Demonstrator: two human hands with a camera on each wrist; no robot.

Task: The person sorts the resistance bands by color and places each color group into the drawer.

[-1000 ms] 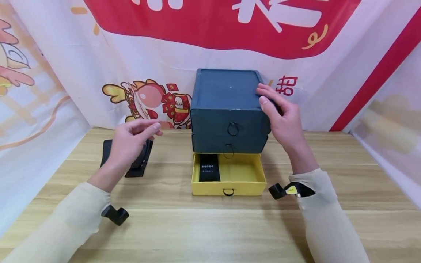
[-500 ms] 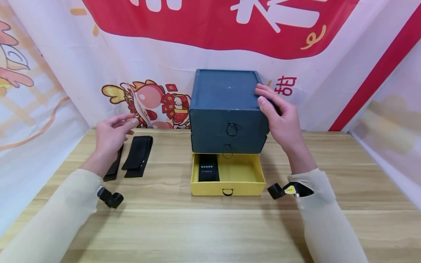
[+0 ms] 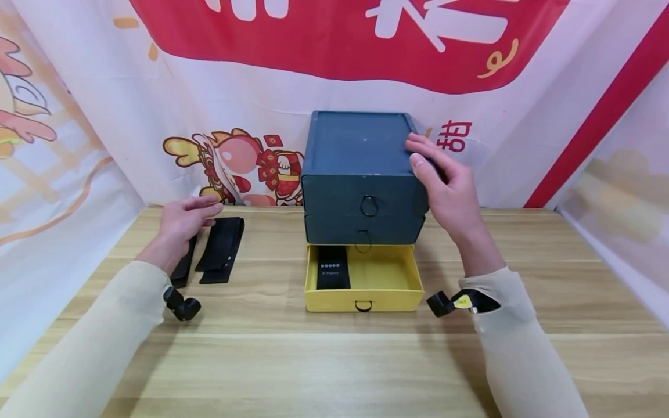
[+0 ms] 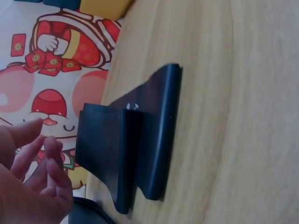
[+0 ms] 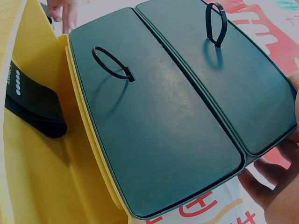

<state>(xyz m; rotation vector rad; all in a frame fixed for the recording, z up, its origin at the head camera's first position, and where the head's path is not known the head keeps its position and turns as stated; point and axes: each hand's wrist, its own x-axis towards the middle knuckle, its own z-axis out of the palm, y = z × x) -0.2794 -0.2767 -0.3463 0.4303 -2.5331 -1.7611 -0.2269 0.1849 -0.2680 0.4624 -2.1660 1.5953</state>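
My left hand (image 3: 185,226) hovers at the left over black folded resistance bands, its fingers loosely bent with nothing between them. One black band (image 3: 222,249) lies right of the hand; another (image 3: 183,267) is partly hidden under it. In the left wrist view the hand (image 4: 35,179) is beside the folded bands (image 4: 154,135). My right hand (image 3: 449,191) rests on the top right edge of a dark blue drawer box (image 3: 360,145), some fingers along its side. Below, a yellow drawer (image 3: 387,301) stands pulled out, holding a black band (image 3: 333,276) marked X-Heavy.
Black loop pulls (image 3: 369,205) hang on the blue drawer fronts, and another loop (image 3: 363,306) is on the yellow drawer. A printed cloth (image 3: 261,93) hangs behind the wooden table (image 3: 334,371). Small black cameras (image 3: 183,305) sit at both wrists.
My left hand has moved left and slightly down toward the bands, uncovering the right-hand one. My right hand stays on the drawer box, and the yellow drawer has not moved.
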